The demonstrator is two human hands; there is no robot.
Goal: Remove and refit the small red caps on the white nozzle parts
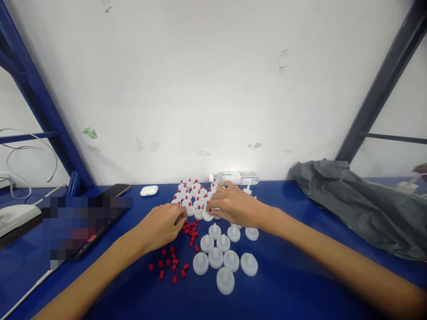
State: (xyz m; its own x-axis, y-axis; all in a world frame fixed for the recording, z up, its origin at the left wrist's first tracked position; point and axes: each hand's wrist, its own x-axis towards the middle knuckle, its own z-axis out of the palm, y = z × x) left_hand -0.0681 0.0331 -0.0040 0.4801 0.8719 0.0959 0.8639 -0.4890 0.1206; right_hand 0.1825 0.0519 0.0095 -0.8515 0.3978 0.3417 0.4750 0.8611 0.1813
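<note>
Both my forearms point(103, 271) slant in over the blue surface point(287, 284), with loose white nozzle lids point(225, 281) between them and red caps point(174, 268) scattered to their left. Left fingers point(180, 215) curl down at the edge of a small heap of red caps; whether they hold one, I cannot tell. Right fingers point(217, 204) bend close together at a red-tipped lid point(207, 214), touching near its tip; how firmly, I cannot tell. More red-tipped lids point(198, 211) crowd just beyond. Off to my left a dark tablet point(100, 229) lies beneath a pixelated patch; a crumpled dark grey bag point(336, 204) spreads to my right. Farther back sit a white case point(149, 190) and a clear bottle point(249, 178) on its side, its green-and-red marked label too small to read. Behind rises a scuffed white wall point(200, 89), between blue point(43, 89) and dark posts point(376, 93)
</note>
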